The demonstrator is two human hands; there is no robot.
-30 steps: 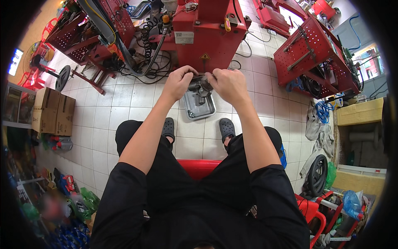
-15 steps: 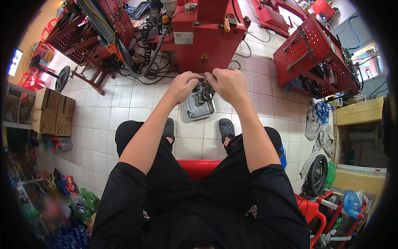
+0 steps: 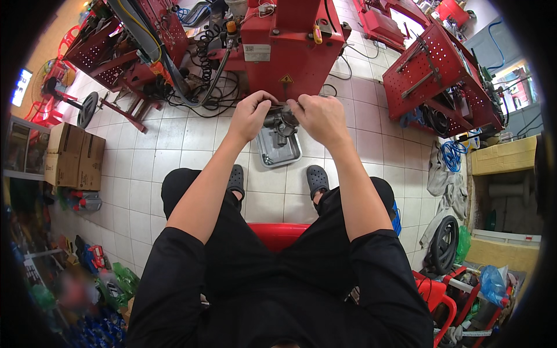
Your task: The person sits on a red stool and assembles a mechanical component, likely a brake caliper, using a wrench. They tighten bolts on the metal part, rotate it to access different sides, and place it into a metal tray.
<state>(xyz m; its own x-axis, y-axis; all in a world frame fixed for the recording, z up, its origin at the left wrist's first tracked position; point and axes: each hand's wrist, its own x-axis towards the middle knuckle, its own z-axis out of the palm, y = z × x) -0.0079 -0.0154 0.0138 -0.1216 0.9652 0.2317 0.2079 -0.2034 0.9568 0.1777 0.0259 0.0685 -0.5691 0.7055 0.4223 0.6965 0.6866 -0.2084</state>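
Over a grey metal tray (image 3: 270, 161) on the floor, a grey metal carburetor (image 3: 283, 126) with a round housing shows between my hands. My right hand (image 3: 321, 119) is closed, thumb and fingers pressed at the carburetor's upper right. Just left of the carburetor is my left hand (image 3: 250, 118), its fingers curled in toward the thumb. A thin piece seems to stick out from those fingers toward the carburetor, too small to name. Small metal parts (image 3: 267, 159) lie in the tray's near left corner.
Beyond the tray stands a red machine (image 3: 290, 72) with black cables (image 3: 223, 95) on the tiles to its left. A red perforated tool cart (image 3: 415, 69) is at the right, cardboard boxes (image 3: 72, 156) at the left. I sit on a red stool (image 3: 278, 235).
My left hand has drawn back to the left, away from my right fingertips. More of the carburetor shows between the hands. My right hand has barely moved.
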